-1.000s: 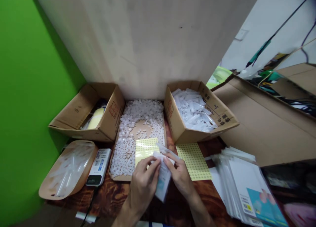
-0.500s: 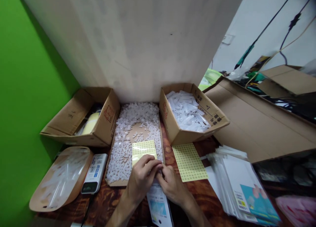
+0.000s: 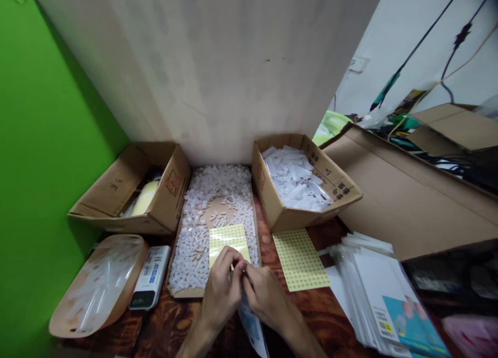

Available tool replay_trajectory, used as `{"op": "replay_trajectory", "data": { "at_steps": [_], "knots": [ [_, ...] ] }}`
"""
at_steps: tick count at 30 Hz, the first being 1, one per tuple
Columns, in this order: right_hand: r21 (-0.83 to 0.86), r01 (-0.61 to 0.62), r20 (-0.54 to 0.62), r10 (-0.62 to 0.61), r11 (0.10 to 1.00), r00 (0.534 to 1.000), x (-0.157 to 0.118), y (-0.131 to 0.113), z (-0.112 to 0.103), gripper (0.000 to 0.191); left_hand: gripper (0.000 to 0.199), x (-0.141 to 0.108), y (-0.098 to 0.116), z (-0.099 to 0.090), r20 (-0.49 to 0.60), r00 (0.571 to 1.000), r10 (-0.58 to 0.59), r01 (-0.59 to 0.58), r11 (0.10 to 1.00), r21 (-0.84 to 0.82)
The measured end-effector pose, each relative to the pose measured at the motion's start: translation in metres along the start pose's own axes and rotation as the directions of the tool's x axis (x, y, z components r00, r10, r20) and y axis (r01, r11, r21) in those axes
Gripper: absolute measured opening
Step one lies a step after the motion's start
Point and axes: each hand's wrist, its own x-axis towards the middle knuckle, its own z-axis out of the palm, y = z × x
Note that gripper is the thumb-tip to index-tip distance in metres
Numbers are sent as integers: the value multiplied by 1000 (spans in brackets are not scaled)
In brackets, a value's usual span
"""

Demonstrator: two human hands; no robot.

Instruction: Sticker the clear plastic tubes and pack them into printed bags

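Packet (image 3: 251,321), tray (image 3: 189,293) of white pieces (image 3: 192,228)

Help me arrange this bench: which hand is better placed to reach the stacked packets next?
Probably the right hand: it is nearer the stacked packets, on their side. The left hand is farther away. Both meet at another packet, though.

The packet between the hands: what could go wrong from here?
1. The packet is held near its top by the left hand and right hand; it might slip or crease.
2. A knuckle might nudge the yellow sheet just beyond, disturbing the loose white pieces in the tray.
3. The stacked packets sit unevenly; a bump could slide them.
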Motion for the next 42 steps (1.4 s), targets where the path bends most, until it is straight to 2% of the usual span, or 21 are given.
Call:
{"op": "replay_trajectory", "data": {
  "at_steps": [4,6,8,10,13,14,16,20,27,31,35,38,42],
  "knots": [
    [32,8,-18,-7,999,1000,-3,-2,-3,34,29,13,-4,-22,-58,991,-116,109,987,-119],
    [93,-7,-45,11,996,999,-4,-4,-7,36,27,22,-3,-41,-138,985,-100,84,989,-119],
    [145,-29,-72,40,989,997,-3,-5,-11,38,21,28,3,-58,-145,989,11,-18,999,-47],
    [188,-34,-73,49,982,996,-1,-6,-15,38,12,30,11,-65,-21,984,179,-178,983,35],
    [239,-15,-37,24,971,999,1,-8,-17,36,11,26,15,-55,133,907,399,-410,909,76],
    [229,-15,-34,24,973,999,2,-8,-17,36,14,24,13,-48,149,890,431,-446,891,86],
    [153,-39,-47,46,987,998,1,-7,-16,34,17,20,6,-35,149,882,447,-464,880,104],
    [-52,-78,-15,77,996,997,-2,-2,-12,26,19,16,-9,-23,121,890,439,-451,888,93],
    [-273,88,-20,-97,958,995,0,16,1,22,17,14,-13,-20,103,914,391,-400,912,86],
    [-312,182,-4,-192,933,981,3,19,4,23,15,13,-12,-22,149,913,379,-397,909,123],
    [-314,188,3,-197,930,980,2,20,5,25,15,16,-13,-26,262,894,364,-416,892,180],
    [-308,183,6,-191,934,982,2,20,5,26,14,16,-12,-27,311,908,281,-341,927,157],
    [-218,158,-12,-165,963,986,1,14,-1,26,15,14,-8,-24,266,955,129,-141,990,27]
  ]
}}
